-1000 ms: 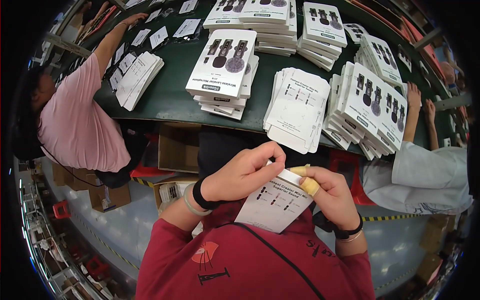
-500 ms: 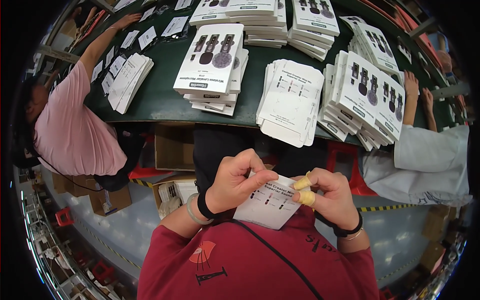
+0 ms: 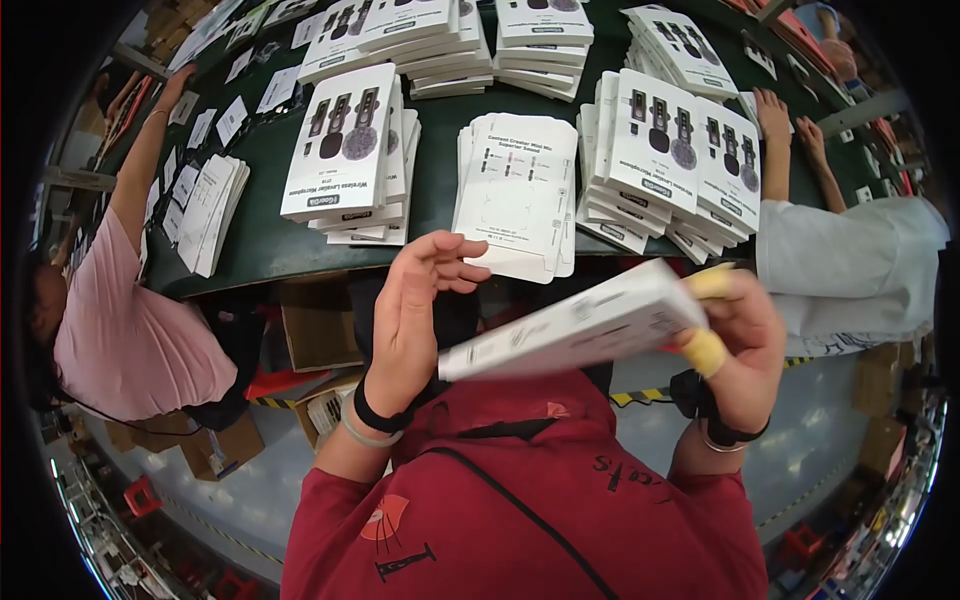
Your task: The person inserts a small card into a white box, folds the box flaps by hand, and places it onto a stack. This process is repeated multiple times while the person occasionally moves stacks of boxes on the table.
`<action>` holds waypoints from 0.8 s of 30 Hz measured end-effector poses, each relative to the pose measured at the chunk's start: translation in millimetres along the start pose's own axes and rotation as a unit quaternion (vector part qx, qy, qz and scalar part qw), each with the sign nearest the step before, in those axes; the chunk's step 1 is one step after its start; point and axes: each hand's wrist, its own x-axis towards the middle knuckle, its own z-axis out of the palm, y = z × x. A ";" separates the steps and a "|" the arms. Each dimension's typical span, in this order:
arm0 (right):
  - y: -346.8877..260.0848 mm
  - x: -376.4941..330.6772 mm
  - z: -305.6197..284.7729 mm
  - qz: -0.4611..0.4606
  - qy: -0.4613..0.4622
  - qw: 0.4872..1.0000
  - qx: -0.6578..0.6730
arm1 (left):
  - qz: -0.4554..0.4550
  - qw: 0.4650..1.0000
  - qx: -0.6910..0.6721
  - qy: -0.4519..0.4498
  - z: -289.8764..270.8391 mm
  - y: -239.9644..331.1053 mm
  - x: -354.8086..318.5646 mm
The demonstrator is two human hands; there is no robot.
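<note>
My right hand (image 3: 748, 335), with yellow tape round two of its fingers, grips one end of a slim white printed box (image 3: 575, 335). The box is tilted in front of my chest, a narrow side showing and its print smeared by motion. My left hand (image 3: 412, 305) is raised at the box's other end, fingers loosely spread and holding nothing. Whether its palm touches the box, I cannot tell. Just beyond lies a pile of flat white cartons (image 3: 515, 205) at the table's near edge.
Stacks of white microphone boxes stand left (image 3: 340, 150) and right (image 3: 655, 140) of the cartons, with more behind. A person in a pink shirt (image 3: 140, 310) works at the left, another in a grey shirt (image 3: 850, 260) at the right. Open cardboard boxes (image 3: 320, 320) sit below the green table (image 3: 430, 180).
Both hands were at the carton's end near my chest. Now my left hand has let go and moved forward, while my right has swung the box up sideways. The view has shifted right.
</note>
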 end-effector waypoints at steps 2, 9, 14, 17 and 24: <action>9.8 1.7 6.3 -0.038 0.032 0.999 -0.001 | -0.026 0.999 -0.046 -0.005 -4.5 -2.8 -0.8; 30.5 10.1 45.4 -0.196 0.131 0.967 -0.099 | -0.137 0.986 -0.093 -0.032 -37.4 1.4 -14.5; 33.9 17.1 69.6 -0.404 -0.105 0.834 -0.359 | -0.025 0.963 -0.266 -0.041 -15.5 50.1 -53.1; 51.0 22.6 96.2 -0.476 -0.151 0.791 -0.354 | -0.047 0.994 -0.083 0.056 -39.3 71.9 -64.7; 76.7 49.7 119.5 -0.219 -0.110 0.947 -0.208 | 0.024 0.956 -0.022 0.290 -177.1 43.0 -28.3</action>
